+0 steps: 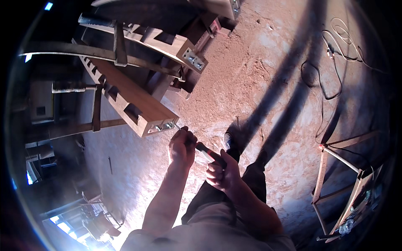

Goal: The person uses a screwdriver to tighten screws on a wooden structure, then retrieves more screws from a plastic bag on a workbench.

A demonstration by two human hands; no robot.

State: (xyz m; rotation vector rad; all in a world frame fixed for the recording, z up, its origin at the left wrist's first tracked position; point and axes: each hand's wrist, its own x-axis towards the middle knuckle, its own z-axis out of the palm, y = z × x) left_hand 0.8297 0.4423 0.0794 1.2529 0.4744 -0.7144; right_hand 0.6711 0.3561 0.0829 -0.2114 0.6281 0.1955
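Observation:
In front of me a long wooden beam (pixel 144 106) with square mortises along its side points its end toward me. Silvery metal fittings (pixel 163 126) are set in that end face. Closed around a thin metal rod (pixel 177 126), my left hand (pixel 182 145) is beside the fittings; the rod's tip reaches the beam's end, though whether it is inside a fitting I cannot tell. My right hand (pixel 222 170) grips a dark hand tool with a light band (pixel 208 154). Its front end is close to my left fingers, and its exact kind is not clear.
A second mortised beam (pixel 167 44) with similar end fittings lies behind the first, by a long bar clamp (pixel 96 51). Sawdust (pixel 234 67) covers the floor. At right are a wooden frame stand (pixel 322 175) and a loose cable (pixel 320 83).

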